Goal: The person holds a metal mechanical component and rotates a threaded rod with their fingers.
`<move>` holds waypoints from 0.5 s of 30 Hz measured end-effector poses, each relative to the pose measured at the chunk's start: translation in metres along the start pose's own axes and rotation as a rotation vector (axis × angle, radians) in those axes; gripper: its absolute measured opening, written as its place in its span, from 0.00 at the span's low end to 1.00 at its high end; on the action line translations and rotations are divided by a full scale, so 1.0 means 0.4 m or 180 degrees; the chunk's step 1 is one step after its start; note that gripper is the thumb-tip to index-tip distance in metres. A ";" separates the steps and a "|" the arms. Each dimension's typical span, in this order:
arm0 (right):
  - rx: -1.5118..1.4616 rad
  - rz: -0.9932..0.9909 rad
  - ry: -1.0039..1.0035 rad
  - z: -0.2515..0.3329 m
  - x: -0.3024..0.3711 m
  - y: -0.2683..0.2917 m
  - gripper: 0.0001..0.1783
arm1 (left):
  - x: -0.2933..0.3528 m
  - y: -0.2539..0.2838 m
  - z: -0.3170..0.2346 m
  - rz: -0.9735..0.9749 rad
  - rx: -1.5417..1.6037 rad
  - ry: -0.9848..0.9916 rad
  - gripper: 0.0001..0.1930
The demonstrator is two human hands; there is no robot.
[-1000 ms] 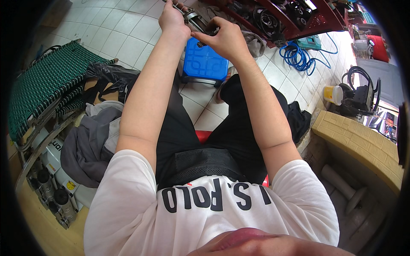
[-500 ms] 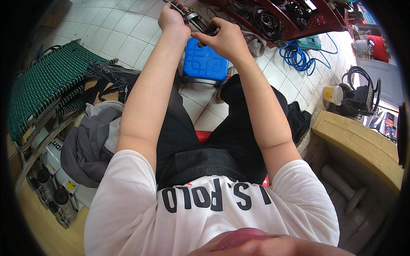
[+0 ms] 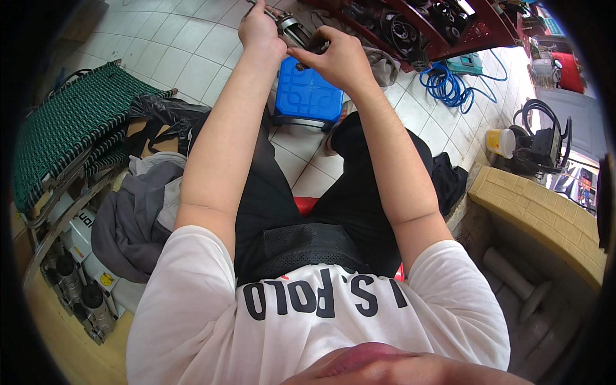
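Both arms stretch forward to a metal mechanical part [image 3: 293,28] with a shiny silver cylinder and rods, near the top edge of the head view. My left hand [image 3: 260,30] is closed on its left side, with the fingertips partly hidden behind the part. At its nearer right end, my right hand [image 3: 339,56] grips it with bent fingers and the thumb toward the left. What exactly lies under those right fingers is hidden. Below the part stands a blue plastic stool [image 3: 309,96], between my knees and the hands.
Ahead right is a red metal rack [image 3: 449,38] with dark machine parts. A coiled blue hose [image 3: 444,88] lies on the tiled floor. At left are a green woven folding chair [image 3: 70,128] and grey cloth [image 3: 138,212]. A yellow-and-white bucket [image 3: 500,142] stands right.
The fingers of my left hand have shifted slightly around the metal part. My right hand stays almost in the same place.
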State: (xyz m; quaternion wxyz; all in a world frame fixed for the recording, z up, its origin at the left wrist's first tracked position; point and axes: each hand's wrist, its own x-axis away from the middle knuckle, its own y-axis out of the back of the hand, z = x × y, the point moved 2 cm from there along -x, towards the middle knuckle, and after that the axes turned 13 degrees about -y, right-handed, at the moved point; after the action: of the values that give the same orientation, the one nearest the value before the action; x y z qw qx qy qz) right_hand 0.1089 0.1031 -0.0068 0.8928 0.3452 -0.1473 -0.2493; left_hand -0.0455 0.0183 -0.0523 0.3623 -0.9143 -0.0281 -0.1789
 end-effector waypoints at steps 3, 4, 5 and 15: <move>0.0058 0.0062 -0.0027 0.009 0.003 0.007 0.24 | -0.012 0.005 0.001 0.0235 0.0241 0.0017 0.13; 0.0055 0.0058 -0.0025 0.012 0.003 0.008 0.24 | -0.020 0.008 0.002 0.0373 0.0330 0.0024 0.13; 0.0052 0.0055 -0.0021 0.015 0.003 0.008 0.24 | -0.034 0.013 0.007 0.0436 0.0356 0.0054 0.13; 0.0023 0.0087 -0.0050 0.017 0.004 0.009 0.24 | -0.041 0.011 0.015 0.0482 0.0277 0.0123 0.14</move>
State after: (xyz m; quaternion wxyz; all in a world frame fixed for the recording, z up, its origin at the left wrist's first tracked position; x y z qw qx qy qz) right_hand 0.1085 0.1007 0.0006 0.8936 0.3444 -0.1599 -0.2392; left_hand -0.0583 0.0203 -0.0649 0.4146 -0.8936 0.0403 -0.1673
